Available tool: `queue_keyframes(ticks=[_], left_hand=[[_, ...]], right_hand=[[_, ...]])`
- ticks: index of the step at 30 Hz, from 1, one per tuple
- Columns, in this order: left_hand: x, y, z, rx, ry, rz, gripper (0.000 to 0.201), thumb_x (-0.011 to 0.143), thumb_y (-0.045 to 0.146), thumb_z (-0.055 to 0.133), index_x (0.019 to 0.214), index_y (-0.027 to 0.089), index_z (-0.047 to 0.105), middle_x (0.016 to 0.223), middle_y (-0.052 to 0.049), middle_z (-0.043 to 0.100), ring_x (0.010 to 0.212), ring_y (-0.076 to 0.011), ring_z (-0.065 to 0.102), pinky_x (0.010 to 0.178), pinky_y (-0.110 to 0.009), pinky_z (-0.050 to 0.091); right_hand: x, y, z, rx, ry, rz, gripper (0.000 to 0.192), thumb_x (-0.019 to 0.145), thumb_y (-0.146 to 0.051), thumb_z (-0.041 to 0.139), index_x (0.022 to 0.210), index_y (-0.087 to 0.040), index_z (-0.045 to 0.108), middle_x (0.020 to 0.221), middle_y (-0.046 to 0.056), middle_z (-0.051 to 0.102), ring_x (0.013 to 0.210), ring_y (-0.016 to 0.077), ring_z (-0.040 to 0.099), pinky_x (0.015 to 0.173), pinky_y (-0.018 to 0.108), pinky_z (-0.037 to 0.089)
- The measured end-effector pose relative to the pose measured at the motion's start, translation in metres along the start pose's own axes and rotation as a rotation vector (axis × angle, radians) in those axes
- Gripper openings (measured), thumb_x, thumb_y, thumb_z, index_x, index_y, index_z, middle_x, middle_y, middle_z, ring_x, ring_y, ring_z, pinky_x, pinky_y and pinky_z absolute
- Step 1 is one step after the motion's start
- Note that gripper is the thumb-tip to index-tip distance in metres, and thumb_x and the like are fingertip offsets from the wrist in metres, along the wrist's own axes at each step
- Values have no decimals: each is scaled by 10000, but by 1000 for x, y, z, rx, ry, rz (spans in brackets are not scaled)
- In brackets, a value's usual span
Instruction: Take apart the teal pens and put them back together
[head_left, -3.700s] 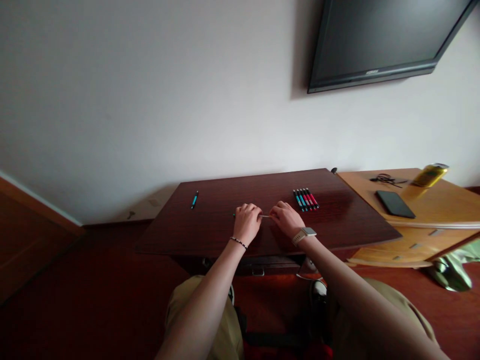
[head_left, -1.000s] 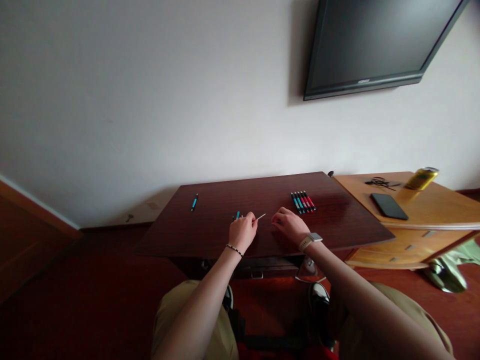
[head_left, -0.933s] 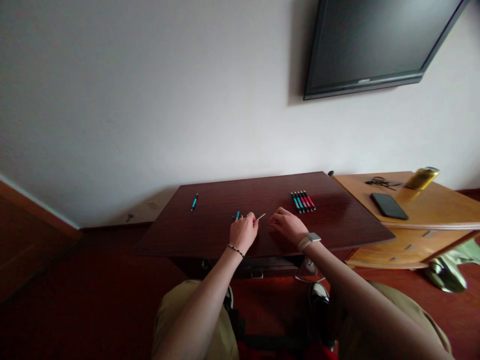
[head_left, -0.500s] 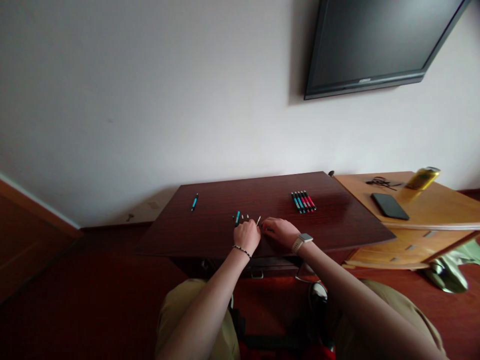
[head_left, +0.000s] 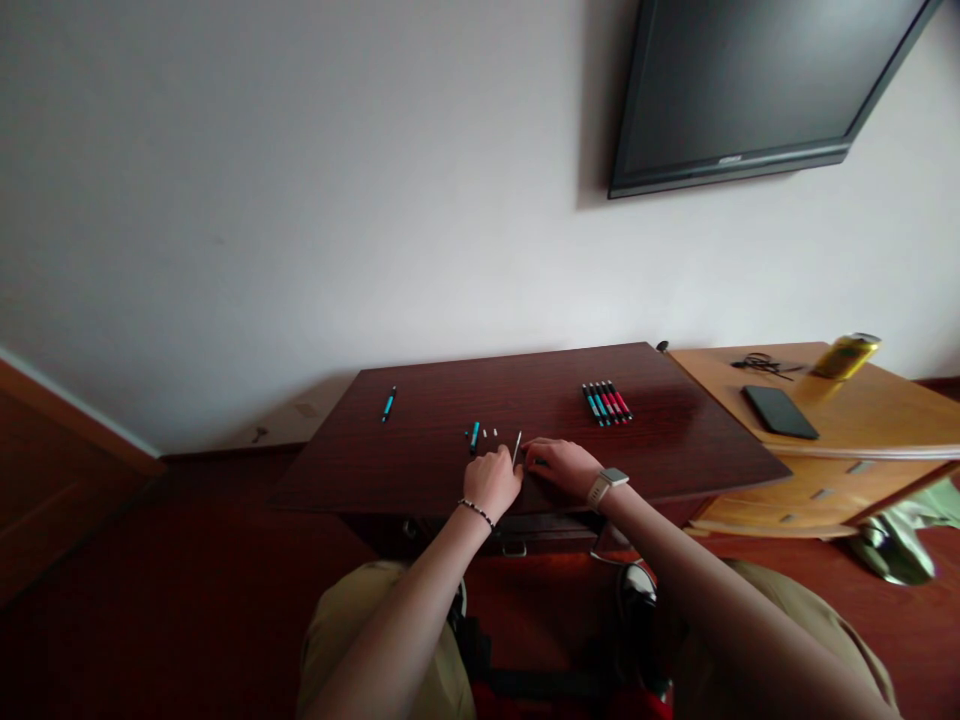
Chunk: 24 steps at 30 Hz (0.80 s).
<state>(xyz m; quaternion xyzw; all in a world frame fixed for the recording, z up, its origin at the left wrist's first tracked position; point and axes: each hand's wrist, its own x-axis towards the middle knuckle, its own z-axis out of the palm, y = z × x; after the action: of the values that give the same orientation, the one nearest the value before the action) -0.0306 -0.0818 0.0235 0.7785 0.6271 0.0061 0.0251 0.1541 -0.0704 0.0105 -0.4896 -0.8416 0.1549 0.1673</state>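
Observation:
My left hand [head_left: 493, 480] is closed on a thin, pale tube [head_left: 517, 448] that sticks up past its fingers. Close beside it, my right hand [head_left: 561, 466] has curled fingers resting low over the table; a small dark part seems to be at its fingertips, too small to name. Just beyond my left hand lie a blue and black pen barrel [head_left: 475, 437], two small white pieces [head_left: 490, 433] and a tiny dark piece [head_left: 466, 434]. One blue pen [head_left: 388, 404] lies apart on the left. Several blue and pink pens [head_left: 607, 403] form a row on the right.
The dark wooden table [head_left: 435, 385] stands against the wall. To its right, a lighter wooden cabinet [head_left: 720, 400] carries a black phone-like slab [head_left: 780, 412], a dark cable [head_left: 763, 365] and a yellow can [head_left: 847, 357]. A television [head_left: 765, 90] hangs above.
My left hand has shifted slightly toward me, and the thin tube in it now stands more upright. My right hand has barely moved. The pens and loose pieces lie as before.

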Motion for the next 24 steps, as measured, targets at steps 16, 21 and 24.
queue_keyframes(ticks=[16, 21, 24], left_hand=[[-3, -10, 6, 3, 19, 61, 211, 1053, 343, 466, 1120, 201, 606, 981, -129, 782, 949, -310, 776, 817, -386, 577], [1, -10, 9, -5, 26, 54, 220, 1064, 357, 465, 1140, 202, 602, 988, -128, 784, 953, -299, 777, 832, -374, 571], [3, -10, 11, -9, 35, 56, 212, 1069, 356, 464, 1145, 209, 597, 993, -125, 787, 953, -299, 778, 836, -382, 572]], right_hand=[[3, 8, 9, 33, 22, -30, 122, 1015, -266, 621, 1074, -254, 727, 1250, 44, 747, 1088, 223, 721, 907, 282, 499], [7, 11, 14, 38, 32, -36, 150, 1024, -266, 604, 1103, -254, 731, 1258, 55, 744, 1095, 222, 719, 924, 290, 508], [9, 12, 15, 36, 36, -32, 176, 1026, -269, 597, 1139, -264, 732, 1244, 60, 748, 1088, 223, 721, 930, 294, 514]])
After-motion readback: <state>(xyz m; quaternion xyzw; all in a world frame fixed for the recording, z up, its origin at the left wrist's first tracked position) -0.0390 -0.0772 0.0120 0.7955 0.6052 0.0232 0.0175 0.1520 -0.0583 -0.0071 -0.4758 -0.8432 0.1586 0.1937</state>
